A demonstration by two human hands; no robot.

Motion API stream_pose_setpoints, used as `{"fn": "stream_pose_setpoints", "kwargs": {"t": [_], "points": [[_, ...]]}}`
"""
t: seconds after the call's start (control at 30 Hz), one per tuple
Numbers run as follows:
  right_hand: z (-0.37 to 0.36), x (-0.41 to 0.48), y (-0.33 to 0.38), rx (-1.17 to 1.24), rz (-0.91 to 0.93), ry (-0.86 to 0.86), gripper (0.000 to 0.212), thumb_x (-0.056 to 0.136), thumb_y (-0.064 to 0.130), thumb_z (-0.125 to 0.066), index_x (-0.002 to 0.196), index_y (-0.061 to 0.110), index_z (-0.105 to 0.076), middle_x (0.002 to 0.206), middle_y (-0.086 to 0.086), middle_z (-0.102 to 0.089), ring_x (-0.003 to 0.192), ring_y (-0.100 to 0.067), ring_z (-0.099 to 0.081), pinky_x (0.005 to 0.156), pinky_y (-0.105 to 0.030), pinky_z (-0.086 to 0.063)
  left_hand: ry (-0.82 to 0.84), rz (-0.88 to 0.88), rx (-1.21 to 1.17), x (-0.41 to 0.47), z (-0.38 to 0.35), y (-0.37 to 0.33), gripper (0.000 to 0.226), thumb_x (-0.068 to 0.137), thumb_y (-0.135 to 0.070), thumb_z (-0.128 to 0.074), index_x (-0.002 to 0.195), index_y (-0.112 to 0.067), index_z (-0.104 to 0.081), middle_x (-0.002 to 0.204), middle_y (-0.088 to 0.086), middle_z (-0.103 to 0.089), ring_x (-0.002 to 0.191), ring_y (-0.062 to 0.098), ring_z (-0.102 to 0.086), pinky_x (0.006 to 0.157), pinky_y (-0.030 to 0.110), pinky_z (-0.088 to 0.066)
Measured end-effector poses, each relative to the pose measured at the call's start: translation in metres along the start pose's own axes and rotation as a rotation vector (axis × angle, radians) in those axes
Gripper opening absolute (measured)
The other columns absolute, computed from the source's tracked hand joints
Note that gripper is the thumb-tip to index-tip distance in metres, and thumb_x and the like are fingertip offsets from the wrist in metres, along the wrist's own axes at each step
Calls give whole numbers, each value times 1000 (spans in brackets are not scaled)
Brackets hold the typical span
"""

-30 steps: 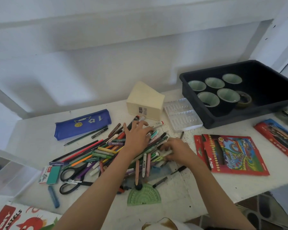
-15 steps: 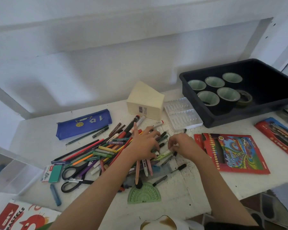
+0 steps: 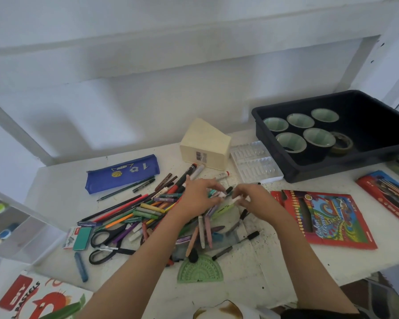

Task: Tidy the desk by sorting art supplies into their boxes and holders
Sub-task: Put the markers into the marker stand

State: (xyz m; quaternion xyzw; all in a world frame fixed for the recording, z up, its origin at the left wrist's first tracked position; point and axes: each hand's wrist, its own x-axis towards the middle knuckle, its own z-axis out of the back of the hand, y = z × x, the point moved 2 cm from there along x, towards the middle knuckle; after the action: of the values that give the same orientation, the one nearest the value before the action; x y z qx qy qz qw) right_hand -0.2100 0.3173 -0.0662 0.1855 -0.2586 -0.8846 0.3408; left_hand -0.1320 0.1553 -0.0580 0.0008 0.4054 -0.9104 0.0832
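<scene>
A jumbled pile of pens, pencils and crayons [image 3: 148,210] lies in the middle of the white desk [image 3: 274,261]. Above the pile's right end, my left hand [image 3: 197,200] pinches a short white marker with a black cap [image 3: 225,192] at its fingertips. Close beside it, my right hand [image 3: 255,200] pinches a small white stick [image 3: 236,199]. The two hands nearly touch. A red coloured-pencil box [image 3: 327,217] lies flat to the right. A cream holder box [image 3: 205,143] and a blue pencil case [image 3: 122,172] sit behind the pile.
A black bin [image 3: 378,125] with several tape rolls stands at the back right, a clear plastic tray [image 3: 256,164] beside it. Black scissors [image 3: 106,238], a teal eraser [image 3: 82,238] and a green protractor [image 3: 200,270] lie near the front. Clear drawers [image 3: 9,226] stand far left, a pastels box [image 3: 32,298] below.
Both hands have lifted off the pile and come together above its right end. Each now pinches a small white piece at its fingertips.
</scene>
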Motion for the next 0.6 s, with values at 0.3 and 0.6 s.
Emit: {"fn": "stream_pose_setpoints", "kwargs": {"t": [0.3,0.6], "points": [[18,2,31,603,38,-270,26,79,6,-71,99,21,-67,91,6,-65,64,-3,-57,59,-16,-48,-408,72,-492,-25,33,-15,23,74,0,-76,92,-12,-67,96,-4,-71,81,3,-68,70,15,-52],[-4,4,104,777,269,-103,13,85,0,-63,91,11,-62,89,-4,-67,71,-22,-69,63,-28,-57,-850,68,-406,-108,86,10,19,74,-3,-77,84,-13,-64,87,-5,-71,84,10,-70,73,25,-56]]}}
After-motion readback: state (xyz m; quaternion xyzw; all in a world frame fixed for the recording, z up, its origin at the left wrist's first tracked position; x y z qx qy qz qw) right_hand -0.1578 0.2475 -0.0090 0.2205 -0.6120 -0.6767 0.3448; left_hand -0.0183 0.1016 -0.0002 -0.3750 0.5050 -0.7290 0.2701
